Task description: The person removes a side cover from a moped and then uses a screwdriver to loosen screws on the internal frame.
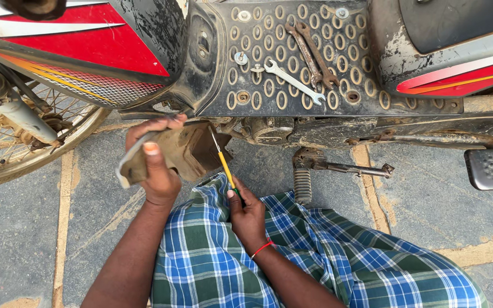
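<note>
The scooter point(315, 63) fills the top of the view, lying across the frame with its red side panels at both ends and the spoked front wheel point(12, 142) off to the left. Its black footboard point(269, 94), studded with oval cut-outs, is dusty and serving as a tool shelf. Below that, the grey paved ground point(24, 228) and the person's blue-and-green checked cloth point(315, 262) over the knees.

Down under the footboard edge, a dirty brown cover panel point(186, 151) hangs out from the underside, and the left hand point(155, 162) is clenched on it, thumb on top, holding it up and clear. By the look of it the panel is already pulled away from its seat, though whether it is fully free I cannot tell. The right hand point(249, 214) grips a yellow-shafted screwdriver point(223, 159), its tip pointing up into the gap just beside the panel, so I judge some fastening there is still being worked.

On the footboard lie a silver spanner point(292, 82), two rusty spanners point(313, 52) side by side, and several loose washers and screws point(241, 58), which suggests some fasteners are out. The side stand point(349, 167) juts out to the right.
</note>
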